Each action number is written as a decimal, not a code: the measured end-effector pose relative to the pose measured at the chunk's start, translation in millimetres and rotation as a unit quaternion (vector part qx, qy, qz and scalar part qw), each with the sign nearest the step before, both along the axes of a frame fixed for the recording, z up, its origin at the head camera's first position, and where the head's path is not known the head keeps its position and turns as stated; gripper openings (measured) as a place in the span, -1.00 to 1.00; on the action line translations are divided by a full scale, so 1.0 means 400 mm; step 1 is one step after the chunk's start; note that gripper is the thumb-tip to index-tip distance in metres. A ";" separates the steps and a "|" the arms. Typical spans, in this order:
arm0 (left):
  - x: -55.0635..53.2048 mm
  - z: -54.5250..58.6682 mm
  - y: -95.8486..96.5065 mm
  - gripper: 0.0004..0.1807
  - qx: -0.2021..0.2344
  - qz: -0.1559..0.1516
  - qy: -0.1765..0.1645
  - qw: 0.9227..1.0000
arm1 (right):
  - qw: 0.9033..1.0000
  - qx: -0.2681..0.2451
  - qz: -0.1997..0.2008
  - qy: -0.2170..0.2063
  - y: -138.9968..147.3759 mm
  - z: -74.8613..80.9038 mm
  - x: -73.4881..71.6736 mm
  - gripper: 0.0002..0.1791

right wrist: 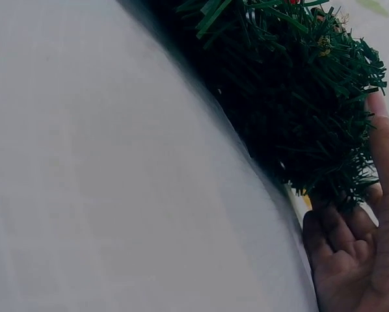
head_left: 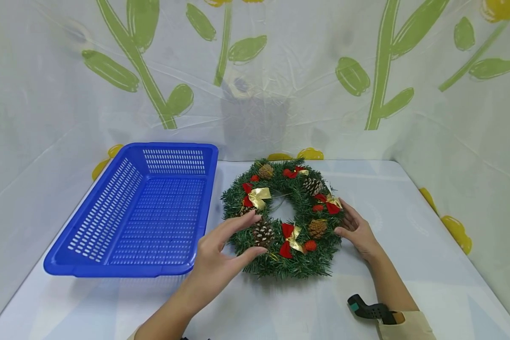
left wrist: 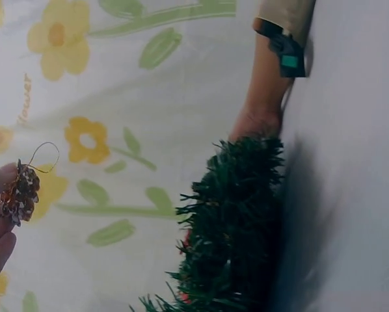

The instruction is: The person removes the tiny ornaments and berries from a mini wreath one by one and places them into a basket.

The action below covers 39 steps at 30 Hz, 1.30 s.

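Observation:
A green wreath (head_left: pixel 286 264) with red and gold bows, red berries and pine cones lies on the white table. My left hand (head_left: pixel 221 257) is over its left front part, thumb and fingers around a white-tipped pine cone (head_left: pixel 263 233). The left wrist view shows this pine cone (left wrist: pixel 19 194) pinched at the fingertips, with a thin gold loop rising from it and a gap between it and the wreath (left wrist: pixel 230 221). At the wreath's right edge, my right hand (head_left: pixel 359 233) grips the greenery. In the right wrist view its fingers (right wrist: pixel 341 234) curl under the wreath (right wrist: pixel 298 97).
A blue perforated basket (head_left: pixel 129 270) stands on the table to the left of the wreath, with no objects visible inside. A white curtain (head_left: pixel 306 85) printed with plants hangs behind and beside the table (head_left: pixel 408 236). A black wrist device (head_left: pixel 369 310) sits on the right forearm.

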State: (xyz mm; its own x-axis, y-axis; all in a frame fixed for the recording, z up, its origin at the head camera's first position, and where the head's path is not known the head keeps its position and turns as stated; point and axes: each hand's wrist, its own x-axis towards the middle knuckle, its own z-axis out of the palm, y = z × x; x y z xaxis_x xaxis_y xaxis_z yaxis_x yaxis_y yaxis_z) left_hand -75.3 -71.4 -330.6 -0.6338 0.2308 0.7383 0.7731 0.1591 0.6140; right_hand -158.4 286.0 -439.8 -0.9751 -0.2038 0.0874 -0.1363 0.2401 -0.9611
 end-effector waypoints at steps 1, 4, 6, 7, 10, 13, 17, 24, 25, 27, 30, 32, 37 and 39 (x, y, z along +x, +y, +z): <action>0.003 0.004 -0.002 -0.23 0.002 -0.001 0.004 1.000 | 1.000 0.002 0.000 0.002 0.000 0.000 0.000 -0.11; 0.008 0.016 -0.008 -0.23 0.006 0.001 0.012 1.000 | 1.000 0.006 0.000 0.006 -0.001 0.000 0.000 -0.12; 0.009 0.021 -0.014 -0.23 0.013 0.002 0.012 1.000 | 1.000 0.008 0.000 0.008 -0.001 0.000 0.000 -0.12; 0.009 0.023 -0.018 -0.22 0.015 0.004 0.013 1.000 | 1.000 0.008 0.000 0.008 -0.001 0.000 0.000 -0.12; 0.006 0.027 -0.027 -0.23 0.025 0.008 0.009 1.000 | 1.000 0.006 0.000 0.008 -0.001 0.000 0.000 -0.13; 0.003 0.029 -0.035 -0.23 0.029 0.019 0.006 0.999 | 1.000 0.009 0.002 0.010 0.000 0.000 0.000 -0.13; -0.003 0.032 -0.046 -0.28 0.042 0.021 0.009 0.999 | 1.000 0.013 0.000 0.015 0.002 -0.001 -0.001 -0.14; -0.018 0.046 -0.064 -0.42 0.078 0.027 0.046 0.996 | 1.000 0.009 -0.004 0.008 0.001 -0.003 0.000 -0.14; -0.020 0.048 -0.066 -0.42 0.085 0.026 0.051 0.995 | 1.000 0.009 -0.004 0.007 -0.001 -0.004 0.000 -0.14; -0.022 0.052 -0.071 -0.43 0.093 0.029 0.057 0.994 | 1.000 0.010 -0.005 0.007 -0.002 -0.005 0.000 -0.14; -0.023 0.055 -0.079 -0.44 0.099 0.038 0.052 0.993 | 1.000 0.013 -0.006 0.009 -0.003 -0.005 0.000 -0.14; -0.023 0.057 -0.083 -0.45 0.101 0.046 0.042 0.993 | 1.000 0.013 -0.006 0.013 -0.003 -0.005 0.000 -0.15; -0.022 0.065 -0.098 -0.45 0.102 0.070 0.015 0.992 | 1.000 0.013 -0.006 0.017 -0.001 -0.005 0.002 -0.16; -0.020 0.068 -0.103 -0.44 0.099 0.079 0.013 0.992 | 1.000 0.014 -0.007 0.016 -0.001 -0.005 0.002 -0.16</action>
